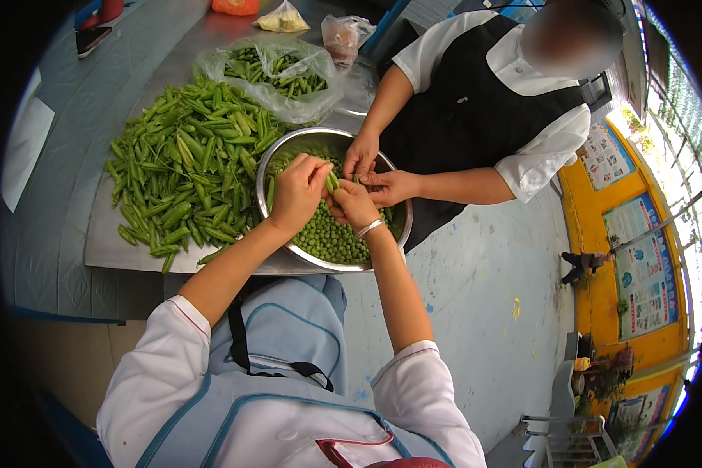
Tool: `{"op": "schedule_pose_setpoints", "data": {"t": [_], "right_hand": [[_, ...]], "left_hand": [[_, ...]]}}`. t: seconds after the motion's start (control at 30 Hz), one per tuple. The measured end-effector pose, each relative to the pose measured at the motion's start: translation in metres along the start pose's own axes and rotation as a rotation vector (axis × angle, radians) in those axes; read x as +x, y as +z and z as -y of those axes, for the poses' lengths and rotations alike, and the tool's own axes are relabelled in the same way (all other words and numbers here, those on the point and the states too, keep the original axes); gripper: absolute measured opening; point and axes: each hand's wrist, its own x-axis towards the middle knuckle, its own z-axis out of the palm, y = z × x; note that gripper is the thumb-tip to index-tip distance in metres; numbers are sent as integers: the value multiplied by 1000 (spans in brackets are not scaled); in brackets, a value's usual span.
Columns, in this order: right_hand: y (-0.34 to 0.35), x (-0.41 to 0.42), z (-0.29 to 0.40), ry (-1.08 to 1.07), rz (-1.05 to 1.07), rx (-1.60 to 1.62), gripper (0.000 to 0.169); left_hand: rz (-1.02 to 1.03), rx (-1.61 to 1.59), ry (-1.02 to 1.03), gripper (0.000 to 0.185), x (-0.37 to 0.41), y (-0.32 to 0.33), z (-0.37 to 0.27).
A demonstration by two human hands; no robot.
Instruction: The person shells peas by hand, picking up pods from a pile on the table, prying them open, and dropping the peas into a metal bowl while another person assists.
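Note:
Above a stainless steel bowl (406, 231), my left hand (299, 193) and my right hand (354, 205) pinch a green pea pod (331, 182) between them. A bracelet circles my right wrist. Loose shelled green peas (333, 241) fill the lower part of the bowl. Left of the bowl, a large heap of pea pods (181, 164) spreads over the metal tabletop (114, 243). Another person's two hands (395, 186) are also over the bowl, just beyond my right hand; what they hold is mostly hidden.
An opened clear plastic bag (304, 108) with green pods lies behind the bowl. Farther back are a bag of pale yellow food (282, 19), another tied plastic bag (346, 36) and an orange bag (235, 6). A co-worker in a black apron (444, 128) stands at the table's right side.

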Motion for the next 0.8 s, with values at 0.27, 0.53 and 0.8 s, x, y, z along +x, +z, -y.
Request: {"op": "schedule_pose_setpoints", "data": {"t": [0.27, 0.53, 0.8], "right_hand": [[34, 8, 0, -338, 105, -1058, 23], [47, 16, -10, -132, 94, -1253, 31], [-11, -4, -3, -246, -146, -180, 19]], "left_hand": [[-294, 548, -170, 25, 64, -103, 43], [307, 186, -30, 19, 42, -75, 17], [861, 147, -33, 20, 5, -7, 42]]}}
